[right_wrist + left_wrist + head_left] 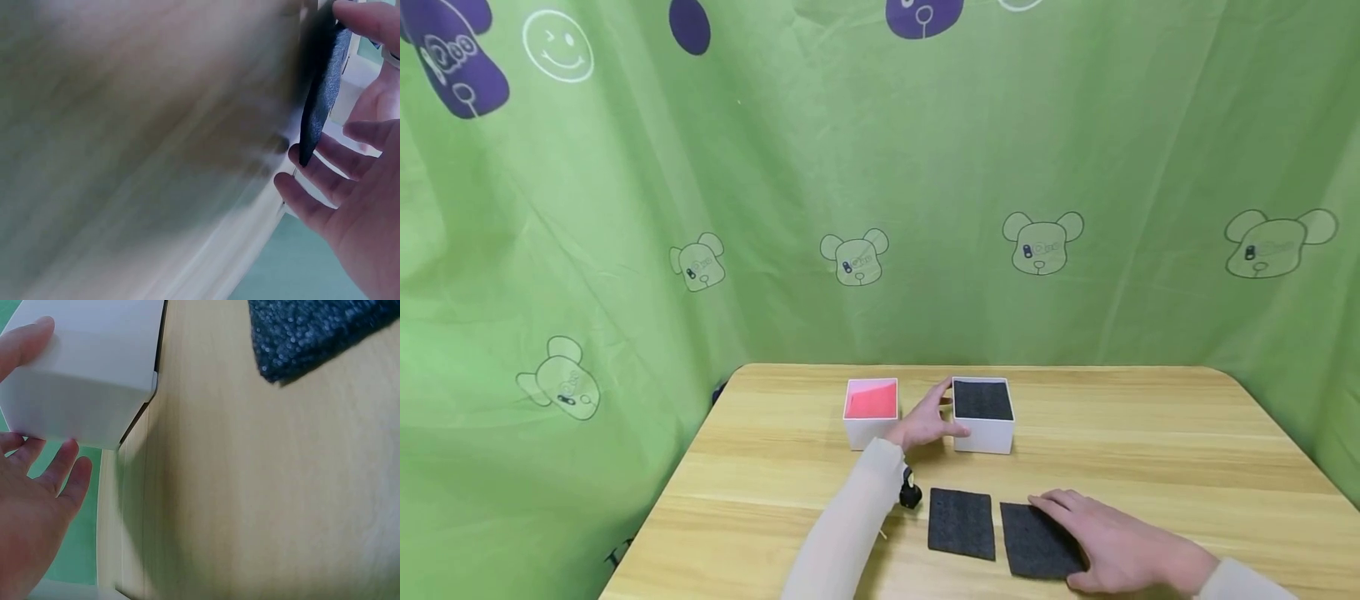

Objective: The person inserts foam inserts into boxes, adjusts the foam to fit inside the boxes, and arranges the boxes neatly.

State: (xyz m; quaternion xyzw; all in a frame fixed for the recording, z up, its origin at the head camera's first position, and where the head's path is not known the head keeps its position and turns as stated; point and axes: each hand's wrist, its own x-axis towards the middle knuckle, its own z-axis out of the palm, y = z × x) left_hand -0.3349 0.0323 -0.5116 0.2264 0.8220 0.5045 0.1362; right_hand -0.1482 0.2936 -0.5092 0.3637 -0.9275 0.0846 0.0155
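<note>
At the back of the table, my left hand [925, 422] spans the left side of a white box [983, 437], thumb on its front face and fingers toward the back. Inside that box lies a dark square pad [982, 400] near the rim. In the left wrist view the thumb and fingertips touch two faces of the box [81, 369]. Nearer the front, my right hand [1112, 542] holds a black square pad [1036, 546] by opposite edges between thumb and fingers. The right wrist view shows this pad [322, 94] edge-on. A second black pad [961, 523] lies flat beside it.
Left of my left hand stands another white box [867, 432] with a pink-red piece [872, 402] inside. A small black device [910, 492] is at my left wrist. A green curtain [925, 167] hangs behind the wooden table [760, 500].
</note>
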